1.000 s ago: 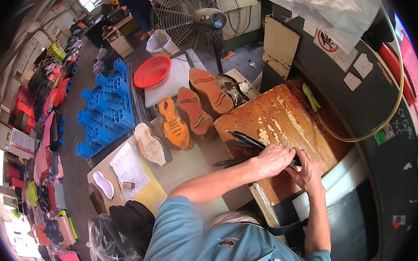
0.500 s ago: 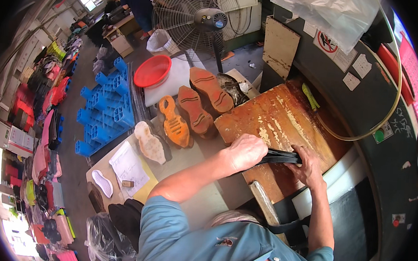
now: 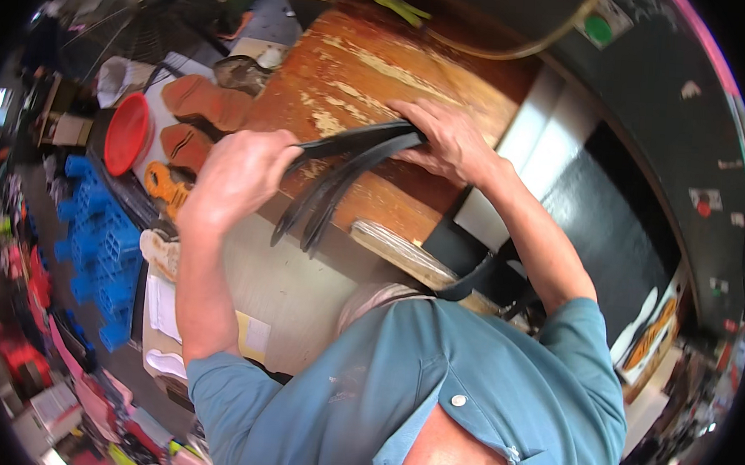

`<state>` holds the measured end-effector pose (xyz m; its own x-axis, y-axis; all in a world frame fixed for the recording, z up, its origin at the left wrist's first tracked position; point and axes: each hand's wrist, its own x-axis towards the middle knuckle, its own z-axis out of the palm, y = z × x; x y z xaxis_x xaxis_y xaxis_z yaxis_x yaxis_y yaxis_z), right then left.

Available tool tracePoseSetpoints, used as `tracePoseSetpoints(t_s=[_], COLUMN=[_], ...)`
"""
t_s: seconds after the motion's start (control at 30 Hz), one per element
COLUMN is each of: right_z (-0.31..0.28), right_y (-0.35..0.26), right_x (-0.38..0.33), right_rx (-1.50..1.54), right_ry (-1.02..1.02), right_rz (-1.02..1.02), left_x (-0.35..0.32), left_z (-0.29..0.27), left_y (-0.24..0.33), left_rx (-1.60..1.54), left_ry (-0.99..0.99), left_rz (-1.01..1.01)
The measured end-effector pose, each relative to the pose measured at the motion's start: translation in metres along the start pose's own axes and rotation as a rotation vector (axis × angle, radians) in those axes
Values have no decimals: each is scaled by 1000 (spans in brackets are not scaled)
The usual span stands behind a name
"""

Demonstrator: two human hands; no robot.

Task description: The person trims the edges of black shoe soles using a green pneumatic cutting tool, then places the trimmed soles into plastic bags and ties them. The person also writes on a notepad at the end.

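A bundle of long black strips spans the space between my hands, above a worn, scraped wooden board. My right hand is closed round the gathered end of the bundle. My left hand pinches one strip, pulling it fairly straight to the left. The other strips fan out from my right hand and hang down in loose curves, their free ends over the board's near edge. What the strips are made of cannot be made out.
Left of the board lie reddish-brown sole-shaped pieces and an orange one. Beyond them are a red basin and blue plastic pallets. A yellow-green handled tool rests at the board's far side, near a curved hose.
My hands have moved apart; my left hand has drawn one strip leftward. The bundle, earlier held tightly together, now fans out and droops. My view has turned to the right.
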<state>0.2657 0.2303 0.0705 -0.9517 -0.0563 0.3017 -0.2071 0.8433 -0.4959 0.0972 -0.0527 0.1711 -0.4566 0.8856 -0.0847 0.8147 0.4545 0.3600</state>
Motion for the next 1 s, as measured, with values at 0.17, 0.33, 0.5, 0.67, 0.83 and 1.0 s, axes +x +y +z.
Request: tracePoseSetpoints(t_s=[0.17, 0.33, 0.5, 0.67, 0.83, 1.0], right_z=[0, 2, 6, 7, 4, 0], right_y=[0, -1, 2, 7, 3, -2], right_x=[2, 5, -3, -5, -1, -2], right_rx=[17, 19, 45, 145, 162, 146], right_ry=[-71, -14, 4, -90, -85, -116], right_rz=[64, 61, 128, 166, 96, 86], left_x=[8, 22, 18, -6, -10, -2], left_z=[-2, 25, 4, -32, -21, -10], left_y=[11, 19, -4, -49, -82, -90], left_rx=[-51, 165, 41, 33, -651, -896], left_ry=[-51, -116, -118, -72, -135, -147], left_rz=[-52, 57, -3, -226, -369, -395])
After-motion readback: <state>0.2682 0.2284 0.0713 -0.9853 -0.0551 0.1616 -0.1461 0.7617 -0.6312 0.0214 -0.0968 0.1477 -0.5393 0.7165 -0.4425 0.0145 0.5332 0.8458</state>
